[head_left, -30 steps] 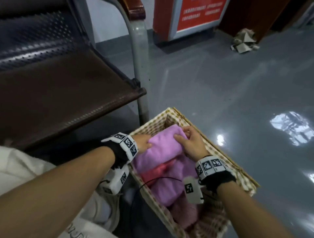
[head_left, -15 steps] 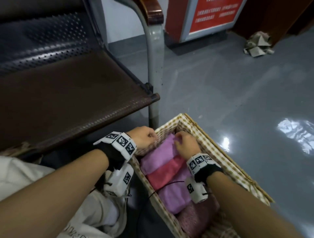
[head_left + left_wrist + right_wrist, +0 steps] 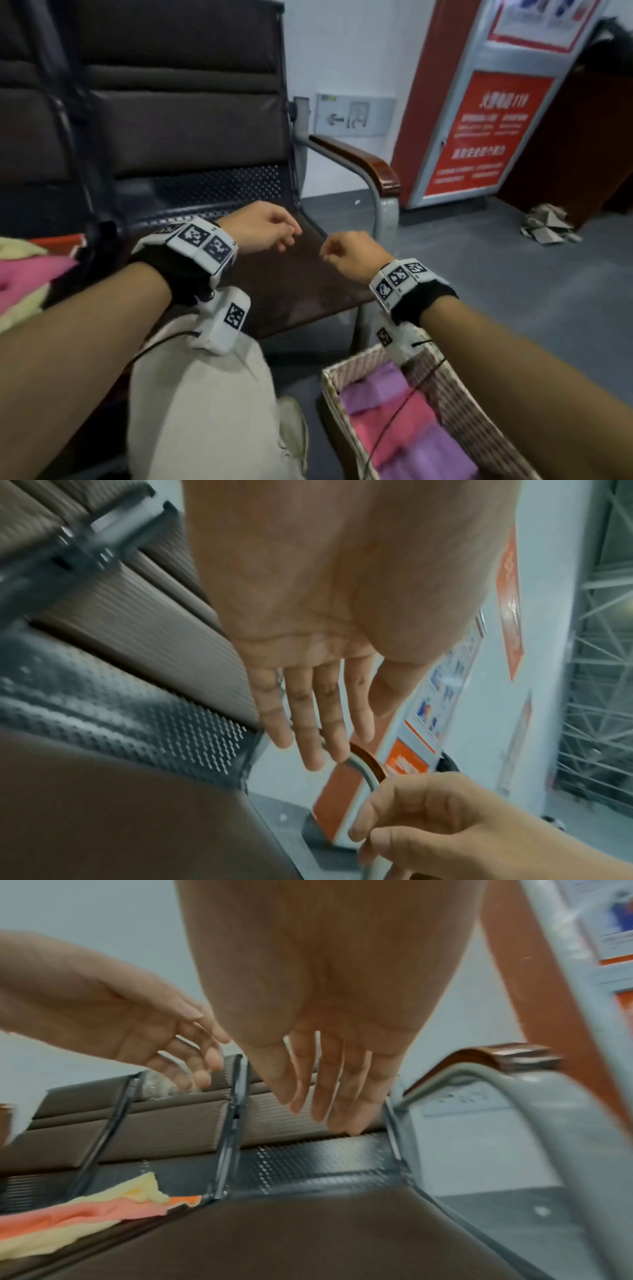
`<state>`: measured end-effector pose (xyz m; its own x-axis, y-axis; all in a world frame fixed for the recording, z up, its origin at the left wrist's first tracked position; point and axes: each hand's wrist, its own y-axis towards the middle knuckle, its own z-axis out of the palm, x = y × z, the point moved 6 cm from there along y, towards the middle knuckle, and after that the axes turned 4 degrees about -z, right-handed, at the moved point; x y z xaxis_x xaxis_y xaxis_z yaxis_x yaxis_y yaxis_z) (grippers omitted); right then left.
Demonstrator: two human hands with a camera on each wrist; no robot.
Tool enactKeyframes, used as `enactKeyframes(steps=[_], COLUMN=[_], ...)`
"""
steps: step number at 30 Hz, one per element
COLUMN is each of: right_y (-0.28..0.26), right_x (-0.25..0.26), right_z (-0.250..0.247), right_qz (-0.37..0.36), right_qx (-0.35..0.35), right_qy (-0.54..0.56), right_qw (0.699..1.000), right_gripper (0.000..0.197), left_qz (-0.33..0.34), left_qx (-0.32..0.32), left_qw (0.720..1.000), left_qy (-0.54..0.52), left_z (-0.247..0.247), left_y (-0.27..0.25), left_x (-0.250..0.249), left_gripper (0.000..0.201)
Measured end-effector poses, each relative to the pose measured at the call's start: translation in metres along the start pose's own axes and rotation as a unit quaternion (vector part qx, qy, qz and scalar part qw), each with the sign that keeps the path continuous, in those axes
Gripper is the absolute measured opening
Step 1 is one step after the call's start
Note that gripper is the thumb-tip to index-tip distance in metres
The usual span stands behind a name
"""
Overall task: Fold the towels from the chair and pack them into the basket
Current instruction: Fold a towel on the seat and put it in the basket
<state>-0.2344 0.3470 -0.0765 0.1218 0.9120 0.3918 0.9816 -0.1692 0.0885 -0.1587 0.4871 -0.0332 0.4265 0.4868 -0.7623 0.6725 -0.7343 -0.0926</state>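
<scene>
Both hands hover empty above the brown chair seat (image 3: 291,284). My left hand (image 3: 274,229) has its fingers (image 3: 308,715) stretched out straight. My right hand (image 3: 342,251) is close beside it, fingers (image 3: 329,1091) loose and holding nothing. The woven basket (image 3: 330,387) stands on the floor at lower right, under my right forearm. Folded purple and pink towels (image 3: 394,421) lie in it. A loose pile of pink and yellow towels (image 3: 30,274) lies on the neighbouring seat to the left, also seen as towels (image 3: 85,1215) in the right wrist view.
The chair's grey armrest with a wooden top (image 3: 370,164) rises just right of the seat. A red notice cabinet (image 3: 479,120) stands by the wall, with crumpled paper (image 3: 548,226) on the grey floor. My knee in light trousers (image 3: 198,394) is between seat and basket.
Both hands have let go of the purple towel, left the basket and risen over the chair seat. The head view has tilted up from the basket toward the chair.
</scene>
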Motion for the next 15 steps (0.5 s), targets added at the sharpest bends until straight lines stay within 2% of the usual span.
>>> enactKeyframes(steps=[4,8,12,15], right_y=[0.061,0.116,0.153,0.172], right_x=[0.096,0.179,0.247,0.285], right_z=[-0.003,0.032,0.088,0.141], right_qz=[-0.091,-0.150,-0.212,-0.244], right_qx=[0.029,0.092,0.153,0.200], right_qy=[-0.029,-0.040,-0.056,-0.056], right_qw=[0.995,0.984,0.964,0.947], right_gripper=[0.016,0.016,0.016,0.017], left_qz=[-0.032,-0.082,-0.146,-0.208], left_qx=[-0.072,-0.149,-0.186,-0.196], left_qw=[0.997,0.985,0.970,0.958], left_qy=[-0.012,-0.039,-0.051,-0.012], left_z=[-0.089,-0.158,-0.192,-0.206], left_y=[-0.030,-0.065,-0.102,-0.133], left_x=[0.036,0.102,0.190,0.262], left_gripper=[0.019,0.016,0.014,0.012])
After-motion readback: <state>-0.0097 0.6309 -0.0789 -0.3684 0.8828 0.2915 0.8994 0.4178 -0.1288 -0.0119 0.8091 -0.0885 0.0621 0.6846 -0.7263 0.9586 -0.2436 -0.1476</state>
